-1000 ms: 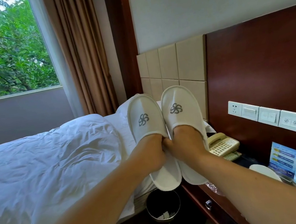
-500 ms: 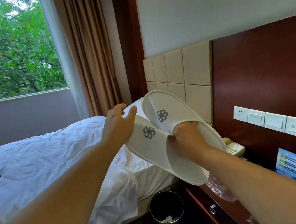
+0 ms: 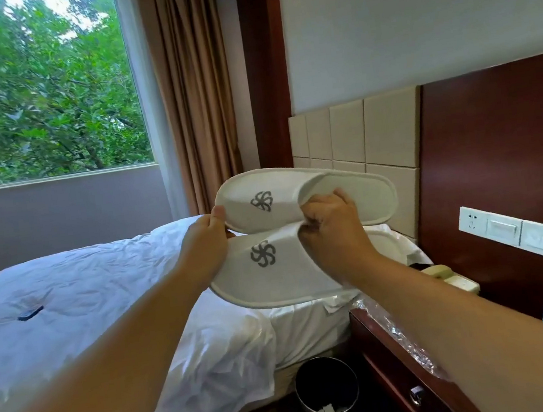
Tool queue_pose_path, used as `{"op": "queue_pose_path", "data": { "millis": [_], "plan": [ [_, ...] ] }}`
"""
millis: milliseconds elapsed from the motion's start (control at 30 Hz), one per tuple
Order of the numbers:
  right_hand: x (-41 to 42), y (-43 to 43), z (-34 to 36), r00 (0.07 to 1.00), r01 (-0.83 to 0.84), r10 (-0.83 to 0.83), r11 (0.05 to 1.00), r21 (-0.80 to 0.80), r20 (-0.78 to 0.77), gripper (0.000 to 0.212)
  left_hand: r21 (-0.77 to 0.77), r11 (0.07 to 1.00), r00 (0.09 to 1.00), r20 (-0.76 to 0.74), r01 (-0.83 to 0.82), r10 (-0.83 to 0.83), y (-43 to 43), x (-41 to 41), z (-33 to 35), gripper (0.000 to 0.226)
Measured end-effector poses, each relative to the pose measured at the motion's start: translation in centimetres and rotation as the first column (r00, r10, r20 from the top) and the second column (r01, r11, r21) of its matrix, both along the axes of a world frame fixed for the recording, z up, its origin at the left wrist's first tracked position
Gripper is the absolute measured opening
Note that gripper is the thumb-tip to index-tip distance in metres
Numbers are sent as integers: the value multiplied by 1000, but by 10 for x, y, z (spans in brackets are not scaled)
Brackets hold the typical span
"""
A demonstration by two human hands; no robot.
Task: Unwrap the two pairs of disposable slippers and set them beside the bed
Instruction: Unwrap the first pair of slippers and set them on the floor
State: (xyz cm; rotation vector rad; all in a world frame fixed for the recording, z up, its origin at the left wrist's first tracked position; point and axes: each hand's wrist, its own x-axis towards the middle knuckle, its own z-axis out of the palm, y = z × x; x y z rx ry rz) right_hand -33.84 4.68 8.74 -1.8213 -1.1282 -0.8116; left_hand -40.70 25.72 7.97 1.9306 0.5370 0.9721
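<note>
Bare arms, both of them: the left forearm (image 3: 111, 365) and the right forearm (image 3: 485, 319) are uncovered as far up as can be seen, broad and smooth. The left hand (image 3: 204, 245) is bare too, and there's its thumbnail, trimmed short. The right hand (image 3: 332, 229) is just as bare, with rounded, creased knuckles and sturdy fingers.

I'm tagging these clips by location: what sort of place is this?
Most likely a hotel guest room: a bed with white linen, a wall switch panel above a bedside telephone, and logo-marked disposable slippers.
</note>
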Motion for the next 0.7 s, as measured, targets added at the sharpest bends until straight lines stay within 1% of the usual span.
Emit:
{"op": "queue_pose_path", "data": {
  "millis": [100,200,333,400,467,533,567,633,700],
  "plan": [
    [-7,18,0,998,-66,65,998,4,13,19,-5,998,998,-12,-62,62,16,-20,0,56],
    [-15,34,1,979,-204,203,979,6,29,18,28,991,990,-58,-129,130,29,-41,-7,57],
    [-20,42,-4,948,-318,318,948,-10,15,18,-13,986,981,-105,-165,163,33,-62,-19,56],
    [-21,42,-4,929,-371,371,928,31,-2,25,-40,985,979,-124,-168,162,32,-70,-20,56],
    [-27,44,-1,906,-422,423,904,73,4,36,-74,981,979,-108,-180,171,31,-78,-16,54],
    [-31,48,2,876,-481,482,874,72,5,37,-76,973,974,-69,-219,214,29,-88,-14,52],
    [-30,49,3,860,-509,511,859,57,-14,34,-64,969,970,-50,-239,236,26,-91,-15,53],
    [-23,50,1,814,-567,566,823,36,-131,29,-50,957,958,-34,-287,286,19,-100,-19,54],
    [-15,50,-1,795,-567,561,823,47,-231,36,-28,955,955,-44,-296,294,14,-103,-23,52]
  ]
}}
